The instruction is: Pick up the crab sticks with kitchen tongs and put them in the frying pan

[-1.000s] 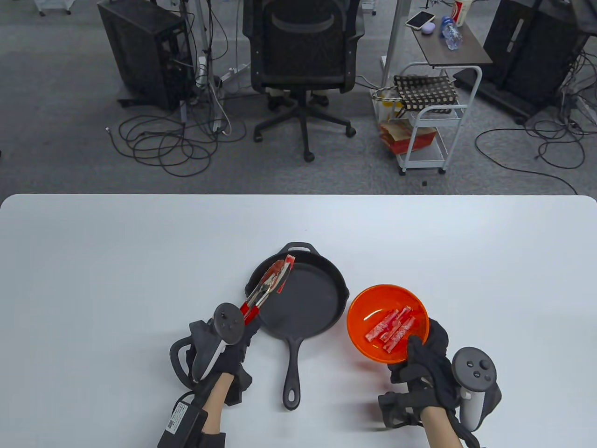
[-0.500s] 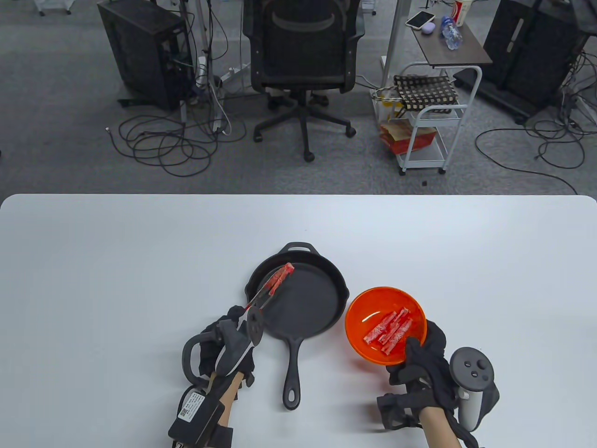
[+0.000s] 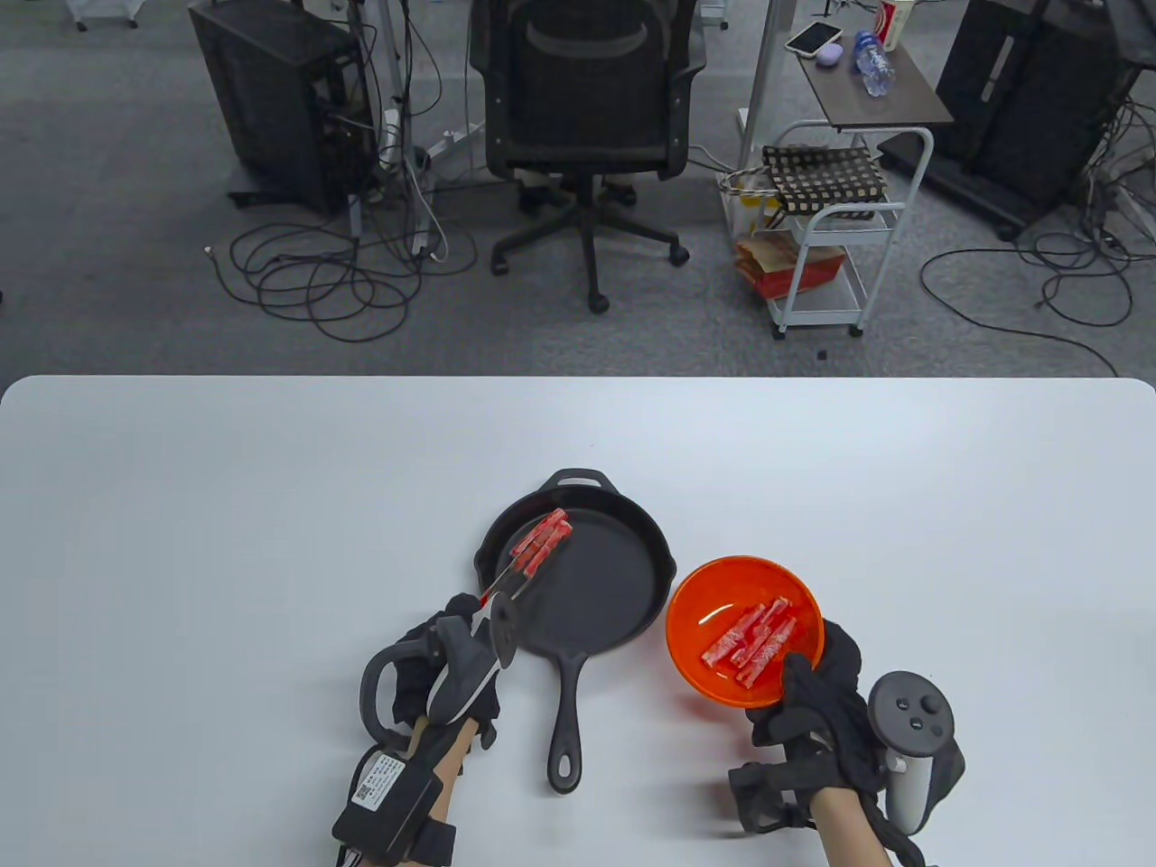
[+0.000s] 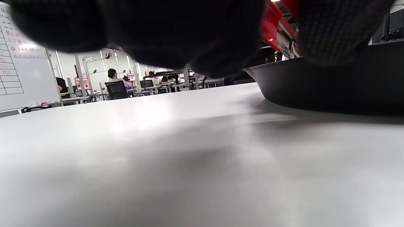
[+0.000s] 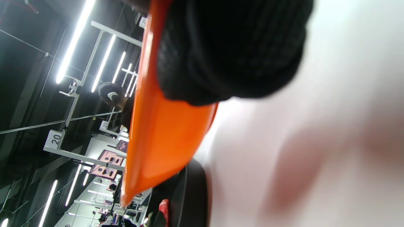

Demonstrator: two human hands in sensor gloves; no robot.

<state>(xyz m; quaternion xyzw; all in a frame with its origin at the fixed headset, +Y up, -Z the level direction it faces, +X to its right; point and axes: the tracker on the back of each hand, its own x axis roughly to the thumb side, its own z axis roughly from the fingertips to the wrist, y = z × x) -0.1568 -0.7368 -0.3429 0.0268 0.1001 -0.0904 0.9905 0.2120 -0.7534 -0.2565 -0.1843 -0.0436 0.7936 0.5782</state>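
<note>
A black frying pan (image 3: 596, 578) lies mid-table, its handle pointing toward me. My left hand (image 3: 461, 632) grips red-handled kitchen tongs (image 3: 506, 582) by the pan's left rim. The tongs' tips clamp a crab stick (image 3: 540, 540) low over the pan's far-left part. An orange bowl (image 3: 718, 673) with several crab sticks (image 3: 751, 639) stands right of the pan. My right hand (image 3: 813, 686) holds the bowl's near rim, thumb over the edge. In the left wrist view the pan wall (image 4: 331, 88) and the red tong handles (image 4: 277, 28) show. The right wrist view shows the orange bowl (image 5: 157, 132) under a gloved finger (image 5: 230, 47).
The white table (image 3: 226, 506) stretches wide on both sides of the pan and bowl. Beyond its far edge stand an office chair (image 3: 587, 108), a white cart (image 3: 831, 226) and cables on the floor.
My left hand rolled over and drew back toward me, lowering the tongs and crab stick into the pan's left part. The bowl shifted slightly left in my right hand.
</note>
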